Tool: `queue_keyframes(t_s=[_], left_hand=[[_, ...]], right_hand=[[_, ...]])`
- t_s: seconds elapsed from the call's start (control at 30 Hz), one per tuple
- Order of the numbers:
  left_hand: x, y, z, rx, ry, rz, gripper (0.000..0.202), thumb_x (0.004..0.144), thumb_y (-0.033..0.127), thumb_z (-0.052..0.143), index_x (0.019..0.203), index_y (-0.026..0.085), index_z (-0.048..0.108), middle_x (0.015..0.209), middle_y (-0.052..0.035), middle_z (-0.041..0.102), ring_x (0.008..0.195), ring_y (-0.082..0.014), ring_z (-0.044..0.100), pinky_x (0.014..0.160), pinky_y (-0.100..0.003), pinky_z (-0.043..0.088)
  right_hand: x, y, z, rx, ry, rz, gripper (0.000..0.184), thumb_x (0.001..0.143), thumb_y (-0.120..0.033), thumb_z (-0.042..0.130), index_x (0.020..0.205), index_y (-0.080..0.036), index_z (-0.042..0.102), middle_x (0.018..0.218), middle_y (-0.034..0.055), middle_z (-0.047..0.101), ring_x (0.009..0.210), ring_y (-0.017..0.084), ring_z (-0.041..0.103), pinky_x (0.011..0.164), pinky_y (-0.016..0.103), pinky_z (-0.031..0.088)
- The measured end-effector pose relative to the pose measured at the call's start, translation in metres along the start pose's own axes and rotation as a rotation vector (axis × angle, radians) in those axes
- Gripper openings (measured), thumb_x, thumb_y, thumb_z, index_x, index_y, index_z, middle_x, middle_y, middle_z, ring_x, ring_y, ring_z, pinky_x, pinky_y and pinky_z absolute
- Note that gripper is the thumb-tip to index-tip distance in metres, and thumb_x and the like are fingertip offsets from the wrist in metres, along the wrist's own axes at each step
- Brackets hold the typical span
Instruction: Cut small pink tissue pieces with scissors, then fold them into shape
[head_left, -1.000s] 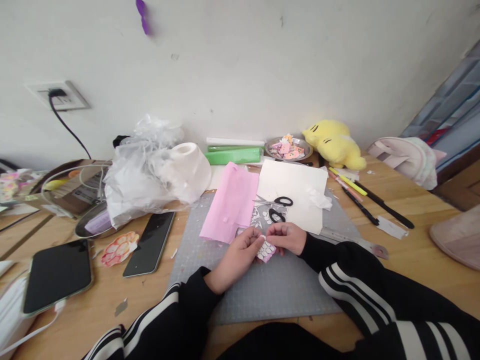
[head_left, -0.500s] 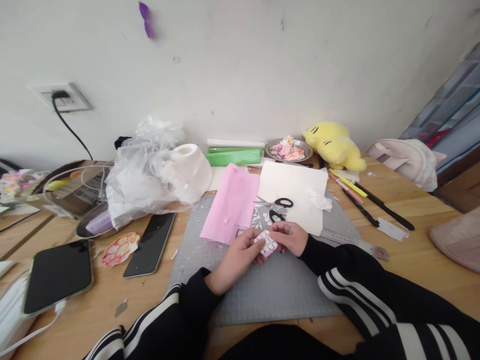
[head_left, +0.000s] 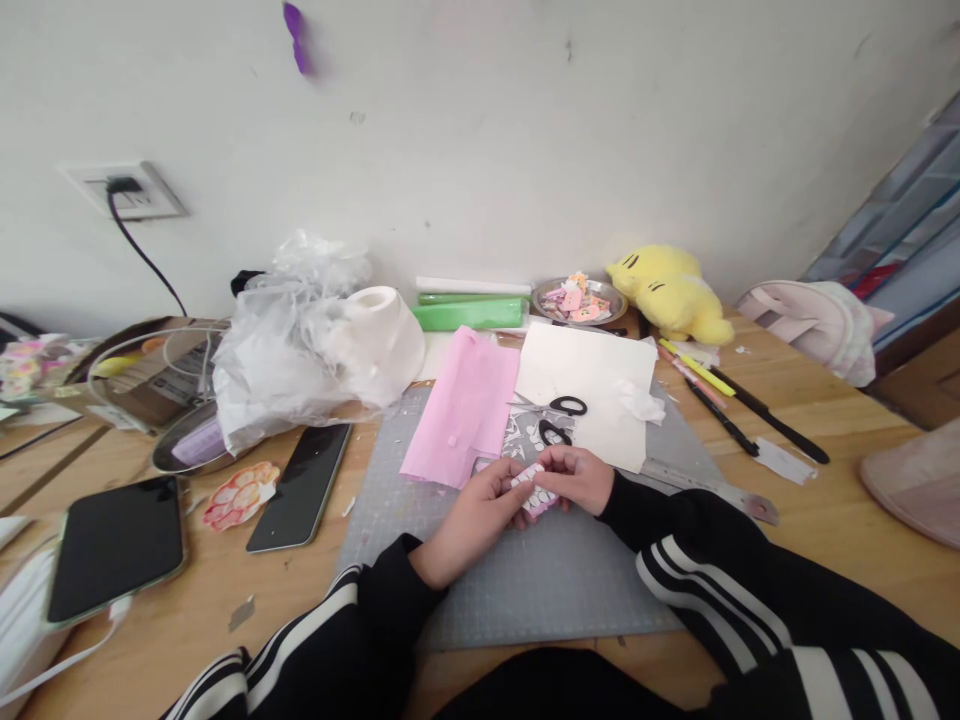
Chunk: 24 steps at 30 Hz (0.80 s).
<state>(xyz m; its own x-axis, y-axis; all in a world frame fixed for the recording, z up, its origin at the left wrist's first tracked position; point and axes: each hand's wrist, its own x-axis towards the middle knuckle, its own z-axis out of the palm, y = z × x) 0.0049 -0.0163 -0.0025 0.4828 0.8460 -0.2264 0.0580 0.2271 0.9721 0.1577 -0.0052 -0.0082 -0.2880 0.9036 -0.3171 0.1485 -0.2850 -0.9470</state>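
Between my two hands is a small paper cutout (head_left: 531, 492), white with dark outlines and a pink edge. My left hand (head_left: 484, 510) pinches its left side, thumb on top and fingers beneath. My right hand (head_left: 579, 478) pinches its right side, the thumb lying across the upper face. Just beyond my hands, black-handled scissors (head_left: 557, 433) lie partly spread over white paper scraps (head_left: 517, 435). A sheet of pink paper (head_left: 461, 410) lies to the left of them, and a white sheet (head_left: 589, 365) lies behind and to the right.
A grey cutting mat (head_left: 555, 590) lies under my hands, with a ruler (head_left: 739, 500) at its right. Two phones, one a dark phone (head_left: 304, 490), and a plastic bag (head_left: 277, 350) are left. Pens (head_left: 720, 410), a metal dish (head_left: 616, 310) and yellow plush toys (head_left: 671, 295) stand right and behind.
My right thumb has shifted left over the paper cutout and covers more of it. My left hand keeps nearly the same place; the view has shifted slightly.
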Motion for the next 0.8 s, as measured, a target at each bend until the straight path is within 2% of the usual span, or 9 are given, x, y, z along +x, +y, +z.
queue_keyframes(t_s=[0.3, 0.4, 0.47, 0.53, 0.6, 0.63, 0.7, 0.77, 0.8], left_hand=[[-0.001, 0.001, 0.000, 0.002, 0.011, -0.004, 0.022, 0.073, 0.037, 0.053, 0.074, 0.015, 0.047, 0.054, 0.0028, 0.055, 0.046, -0.0083, 0.049, 0.049, -0.020, 0.037], [-0.001, 0.002, 0.000, 0.008, 0.017, -0.013, 0.022, 0.072, 0.037, 0.053, 0.074, 0.015, 0.047, 0.054, 0.0027, 0.054, 0.046, -0.0085, 0.049, 0.049, -0.021, 0.037], [-0.001, 0.003, 0.000, 0.002, 0.014, -0.015, 0.021, 0.073, 0.036, 0.053, 0.074, 0.016, 0.047, 0.053, 0.0030, 0.054, 0.046, -0.0088, 0.049, 0.049, -0.021, 0.037], [-0.001, 0.004, 0.000, -0.013, 0.004, -0.009, 0.020, 0.073, 0.036, 0.052, 0.074, 0.016, 0.046, 0.052, 0.0035, 0.053, 0.046, -0.0090, 0.048, 0.049, -0.022, 0.036], [-0.001, 0.005, 0.000, -0.019, 0.010, 0.010, 0.019, 0.071, 0.034, 0.053, 0.073, 0.016, 0.046, 0.053, 0.0038, 0.052, 0.047, -0.0093, 0.048, 0.050, -0.022, 0.036], [-0.001, 0.006, 0.000, -0.024, 0.017, 0.012, 0.019, 0.071, 0.033, 0.054, 0.072, 0.016, 0.047, 0.054, 0.0037, 0.052, 0.048, -0.0094, 0.048, 0.050, -0.022, 0.036], [-0.001, 0.006, 0.000, -0.034, 0.027, -0.005, 0.019, 0.070, 0.033, 0.055, 0.072, 0.016, 0.046, 0.057, 0.0032, 0.052, 0.050, -0.0093, 0.048, 0.050, -0.022, 0.035], [0.000, 0.004, -0.001, -0.031, 0.021, -0.035, 0.020, 0.071, 0.035, 0.052, 0.074, 0.016, 0.046, 0.055, 0.0034, 0.052, 0.047, -0.0088, 0.046, 0.049, -0.021, 0.034], [0.000, 0.003, -0.001, -0.021, 0.019, -0.033, 0.020, 0.072, 0.035, 0.052, 0.074, 0.016, 0.046, 0.055, 0.0033, 0.053, 0.047, -0.0087, 0.047, 0.049, -0.021, 0.034]], right_hand=[[-0.003, 0.000, 0.002, -0.058, 0.000, -0.010, 0.021, 0.063, -0.035, 0.055, 0.067, -0.016, 0.046, 0.046, -0.0072, 0.045, 0.036, 0.003, 0.039, 0.035, 0.016, 0.032], [-0.002, 0.005, 0.003, -0.117, 0.024, -0.063, 0.021, 0.067, -0.035, 0.051, 0.073, -0.016, 0.046, 0.052, -0.0055, 0.046, 0.040, 0.005, 0.041, 0.036, 0.017, 0.035], [-0.004, 0.006, 0.004, -0.233, 0.148, -0.222, 0.021, 0.069, -0.032, 0.050, 0.083, -0.016, 0.048, 0.064, -0.0007, 0.052, 0.050, 0.008, 0.048, 0.044, 0.021, 0.041], [-0.011, 0.002, 0.007, -0.414, 0.359, -0.512, 0.030, 0.069, -0.029, 0.052, 0.096, -0.017, 0.048, 0.087, 0.0062, 0.055, 0.071, 0.013, 0.053, 0.062, 0.027, 0.046], [-0.026, -0.005, 0.011, -0.575, 0.403, -0.776, 0.034, 0.071, -0.028, 0.051, 0.103, -0.019, 0.048, 0.103, 0.0090, 0.052, 0.092, 0.020, 0.051, 0.080, 0.034, 0.043], [-0.038, -0.008, 0.015, -0.639, 0.298, -0.848, 0.036, 0.072, -0.030, 0.051, 0.107, -0.022, 0.048, 0.106, 0.0081, 0.052, 0.100, 0.021, 0.048, 0.085, 0.035, 0.041], [-0.069, -0.010, 0.023, -0.767, -0.006, -0.895, 0.039, 0.075, -0.038, 0.049, 0.112, -0.029, 0.045, 0.113, 0.0053, 0.049, 0.108, 0.022, 0.044, 0.085, 0.033, 0.042], [-0.106, -0.002, 0.032, -0.786, -0.103, -0.904, 0.035, 0.076, -0.042, 0.049, 0.110, -0.032, 0.047, 0.113, 0.0028, 0.049, 0.108, 0.020, 0.045, 0.082, 0.032, 0.043], [-0.126, 0.005, 0.036, -0.798, -0.150, -0.903, 0.034, 0.078, -0.040, 0.047, 0.110, -0.028, 0.047, 0.113, 0.0041, 0.048, 0.105, 0.020, 0.046, 0.082, 0.033, 0.043]])
